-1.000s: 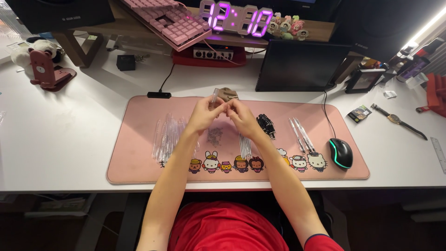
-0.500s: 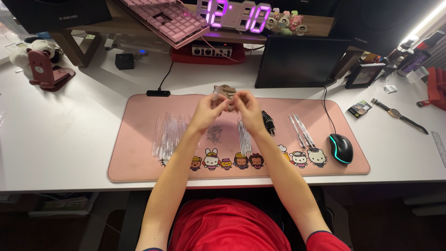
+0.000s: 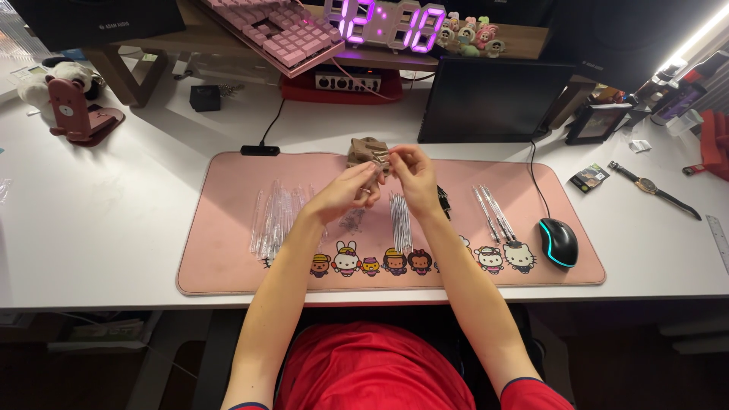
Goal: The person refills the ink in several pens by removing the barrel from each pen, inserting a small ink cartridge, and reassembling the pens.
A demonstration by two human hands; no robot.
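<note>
A person in a red shirt works at a white desk (image 3: 99, 228), both bare hands raised over the centre of a pink desk mat (image 3: 228, 258) edged along its near side with a row of cartoon figures. The left hand (image 3: 345, 193) sits just below and left of frame centre, fingers curled inward toward the other hand; the right hand (image 3: 410, 171) pinches a small, thin item between thumb and fingertips, too small to identify. Whether the left hand grips anything cannot be told. The two hands are close together, nearly touching.

Just behind the fingertips, at the mat's far edge, lies a small brown pouch (image 3: 364, 148). A loose spread of clear slim packets (image 3: 277, 220) lies on the mat's left part, a tighter bundle (image 3: 400, 220) stands directly under the hands, and a third group (image 3: 493, 212) lies to the right, just beside a black mouse (image 3: 560, 243) near the mat's right edge.

Bare mat shows along the near edge and lower left. White desk lies open at frame left. A wristwatch (image 3: 653, 186) rests at right, a pink keyboard (image 3: 277, 30) and glowing digital clock (image 3: 387, 23) at top.
</note>
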